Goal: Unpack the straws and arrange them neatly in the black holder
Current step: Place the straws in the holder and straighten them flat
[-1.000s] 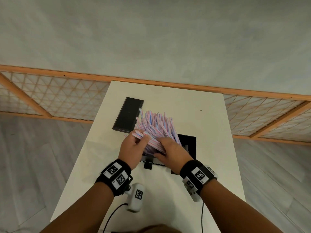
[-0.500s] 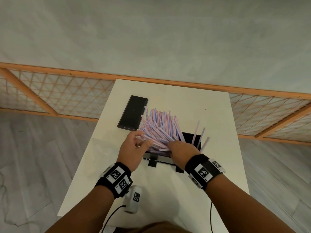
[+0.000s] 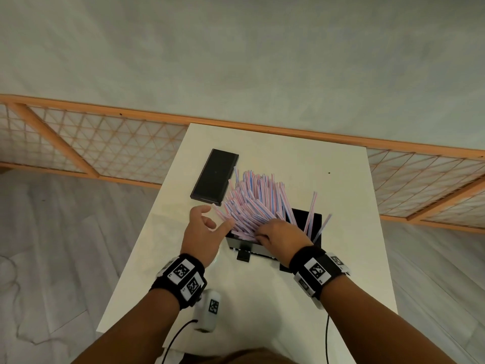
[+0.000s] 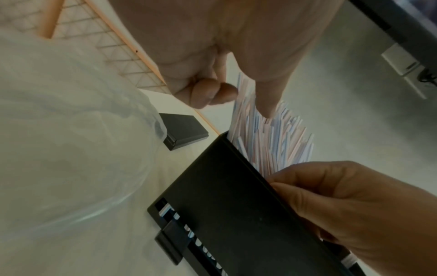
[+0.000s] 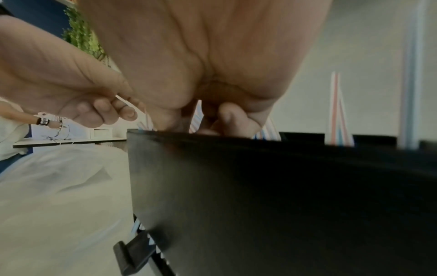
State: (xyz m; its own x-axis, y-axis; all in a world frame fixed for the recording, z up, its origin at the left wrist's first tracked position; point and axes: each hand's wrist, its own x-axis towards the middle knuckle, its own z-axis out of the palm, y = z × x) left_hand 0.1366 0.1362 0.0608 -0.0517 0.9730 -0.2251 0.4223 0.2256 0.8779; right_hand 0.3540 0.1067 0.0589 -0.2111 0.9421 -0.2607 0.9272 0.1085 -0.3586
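Observation:
A thick bundle of pink, blue and white striped straws [image 3: 252, 198] stands in the black holder [image 3: 313, 219] and fans out toward the back left. A few loose straws [image 3: 311, 210] lean alone at the holder's right side. My left hand [image 3: 207, 224] hovers at the bundle's left; one straight finger touches the straws [image 4: 279, 142] and the others curl loosely, holding nothing. My right hand [image 3: 275, 232] sits at the holder's near rim [image 4: 236, 205], its fingers curled into the lower ends of the straws [image 5: 335, 112]. The holder's front wall [image 5: 260, 186] hides the straw bottoms.
A flat black lid [image 3: 215, 177] lies on the white table [image 3: 301, 164] behind and left of the holder. Clear plastic wrapping [image 4: 71, 130] lies left of the holder. A wooden lattice screen [image 3: 105, 151] runs behind the table. The table's side edges are close on both sides.
My left hand has let go of the bundle and drawn back to the left with its fingers spread. A few straws have split off and now lean at the holder's right.

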